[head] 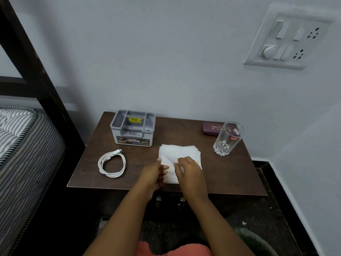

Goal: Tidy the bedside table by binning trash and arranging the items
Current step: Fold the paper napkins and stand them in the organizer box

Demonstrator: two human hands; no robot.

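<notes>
As left hand (pixel 156 174), right hand (pixel 188 169) pinch napkins (pixel 177 151), table (pixel 230 172) edge near.

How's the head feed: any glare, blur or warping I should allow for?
Head view: dim, even light with soft shadows; wide-angle lens bows the switchboard and bedpost near the edges; white tissues are nearly washed out, folds faint; glass shows small highlights only.

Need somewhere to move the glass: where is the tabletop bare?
Bare: the front right corner of the table, in front of the glass; the back strip between organiser and spectacle case. Crowded: centre front, where left hand and right hand hold the tissues.
</notes>
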